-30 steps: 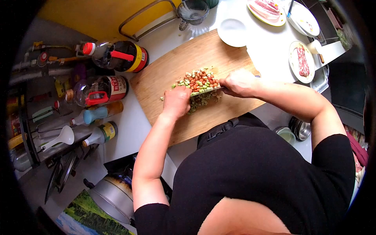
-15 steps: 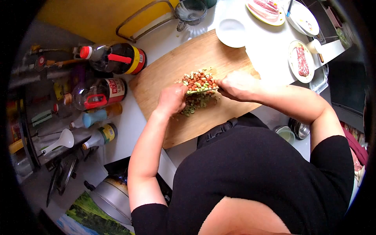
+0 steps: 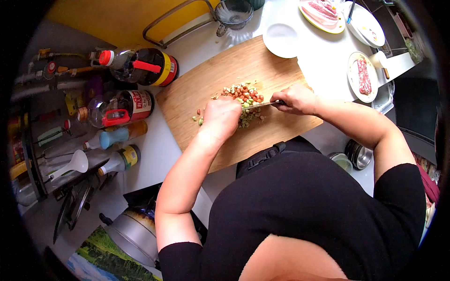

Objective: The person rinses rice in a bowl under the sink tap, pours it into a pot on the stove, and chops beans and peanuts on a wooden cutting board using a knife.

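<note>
A wooden cutting board [image 3: 201, 89] bears a pile of chopped red-brown and pale green pieces [image 3: 246, 93]. My right hand [image 3: 295, 99] is closed round the dark handle of a knife [image 3: 257, 106], whose blade lies across the pile. My left hand [image 3: 222, 114] is closed at the far end of the blade, knuckles up; its fingertips are partly hidden, and so is the knife's tip. A few loose pieces [image 3: 199, 117] lie beside my left wrist, and more lie on the near side of the blade.
A white bowl [image 3: 280, 40] overlaps the board's far edge. Plates of meat [image 3: 362, 77] [image 3: 321, 14] stand at the right. Large dark bottles [image 3: 140, 65] and smaller ones [image 3: 124, 159] line the left. A metal pot [image 3: 133, 236] stands over a burner at lower left; a glass cup [image 3: 233, 14] stands behind.
My left hand has slid rightward along the blade, closer to the handle. My right hand has shifted right with the knife. Loose pieces now show left of the pile.
</note>
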The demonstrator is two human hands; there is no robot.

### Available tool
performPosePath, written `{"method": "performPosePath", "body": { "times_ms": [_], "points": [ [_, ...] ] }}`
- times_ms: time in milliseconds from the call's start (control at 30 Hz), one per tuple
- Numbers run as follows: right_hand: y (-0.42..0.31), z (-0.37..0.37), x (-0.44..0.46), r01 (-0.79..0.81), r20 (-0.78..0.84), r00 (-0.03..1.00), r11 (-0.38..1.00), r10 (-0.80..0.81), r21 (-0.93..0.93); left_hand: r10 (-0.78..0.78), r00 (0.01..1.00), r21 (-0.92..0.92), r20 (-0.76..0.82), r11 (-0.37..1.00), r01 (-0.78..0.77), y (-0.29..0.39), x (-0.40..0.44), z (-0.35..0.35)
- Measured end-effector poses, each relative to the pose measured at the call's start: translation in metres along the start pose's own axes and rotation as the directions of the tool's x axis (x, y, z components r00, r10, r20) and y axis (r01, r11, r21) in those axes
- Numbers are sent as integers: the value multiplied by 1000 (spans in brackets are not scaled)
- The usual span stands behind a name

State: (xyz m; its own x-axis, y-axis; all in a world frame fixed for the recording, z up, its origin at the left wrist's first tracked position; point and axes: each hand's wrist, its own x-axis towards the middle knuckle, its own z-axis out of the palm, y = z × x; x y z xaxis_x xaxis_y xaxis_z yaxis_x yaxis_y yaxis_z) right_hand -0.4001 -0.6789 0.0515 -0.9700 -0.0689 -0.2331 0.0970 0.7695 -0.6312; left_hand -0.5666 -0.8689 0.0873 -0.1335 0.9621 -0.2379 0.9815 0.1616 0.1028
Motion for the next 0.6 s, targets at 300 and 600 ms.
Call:
{"method": "performPosePath", "body": {
  "times_ms": [300, 600],
  "points": [
    [-42, -14, 16, -64, 20, 997, 976, 70, -208, 55, 998, -214, -28, 975, -60, -41, -3, 24],
    [-20, -8, 10, -34, 5, 999, 981, 36, -192, 14, 1000, -63, -10, 998, -14, -23, 3, 15]
  ]
}}
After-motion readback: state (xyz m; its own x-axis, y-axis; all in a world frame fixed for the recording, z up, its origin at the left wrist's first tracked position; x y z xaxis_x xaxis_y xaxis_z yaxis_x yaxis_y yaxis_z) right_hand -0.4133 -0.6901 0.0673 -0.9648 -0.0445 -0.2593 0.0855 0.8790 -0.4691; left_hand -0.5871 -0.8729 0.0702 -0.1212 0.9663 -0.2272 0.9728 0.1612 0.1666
